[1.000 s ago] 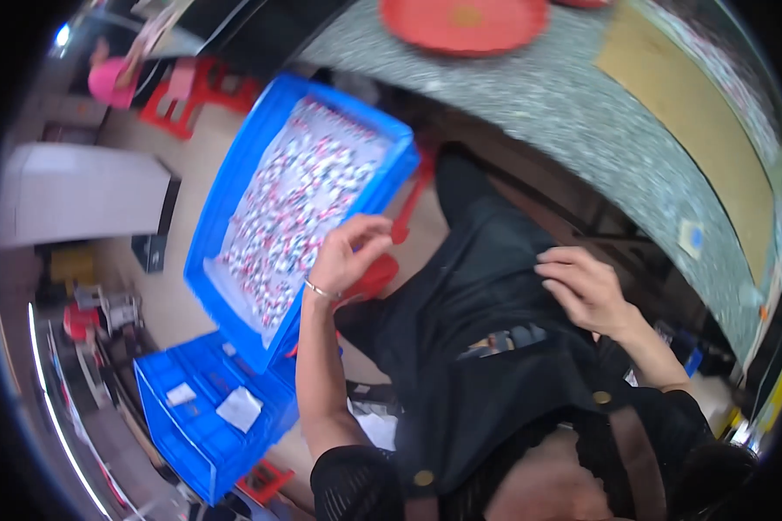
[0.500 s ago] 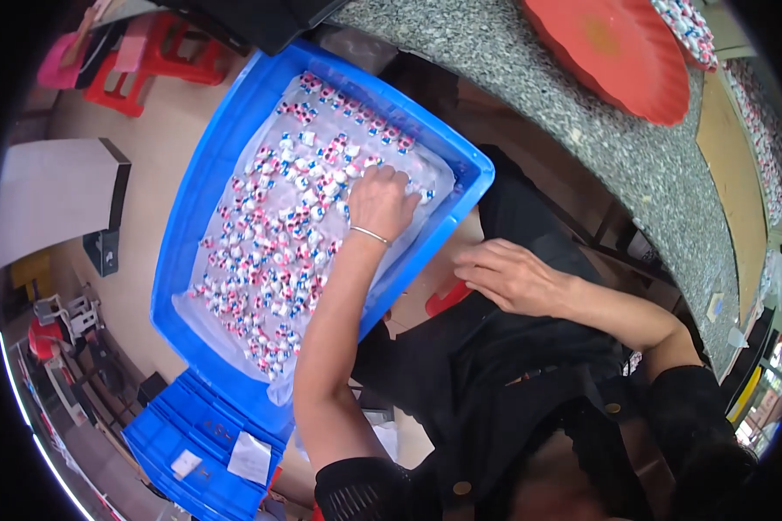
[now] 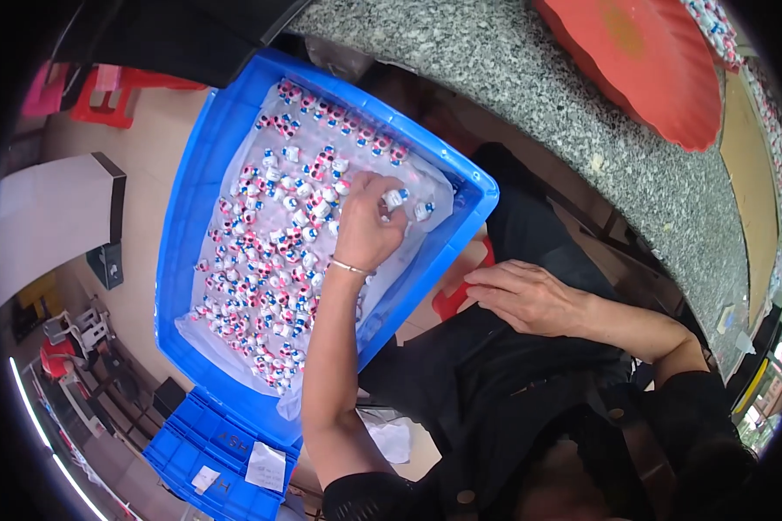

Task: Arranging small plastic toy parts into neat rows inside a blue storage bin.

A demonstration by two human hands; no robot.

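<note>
Over the blue plastic bin [image 3: 175,204], my left hand [image 3: 369,227] reaches in from below, thumb and fingers curled around a small white-and-blue figurine [image 3: 395,198]. Another such figurine [image 3: 423,211] lies just right of it on the white plastic liner [image 3: 408,247]. Many small figurines [image 3: 265,269] in white, pink and blue are spread across the liner, looser at the top, denser toward the lower left. Outside the bin's right side, my right hand [image 3: 534,298] hovers above my dark-clothed lap, its fingers stretched out and nothing visible in them.
A speckled grey countertop [image 3: 530,95] curves along the upper right, bearing a red fluted tray [image 3: 643,69]. Below the bin stands a blue crate [image 3: 208,456] with paper labels. A red stool [image 3: 104,104] is on the floor at upper left. Something red [image 3: 450,300] shows beside my lap.
My left hand has turned and shifted slightly left and down, bringing the figurine at its fingertips into sight. My right hand has moved a little right and down. The whole view has shifted slightly.
</note>
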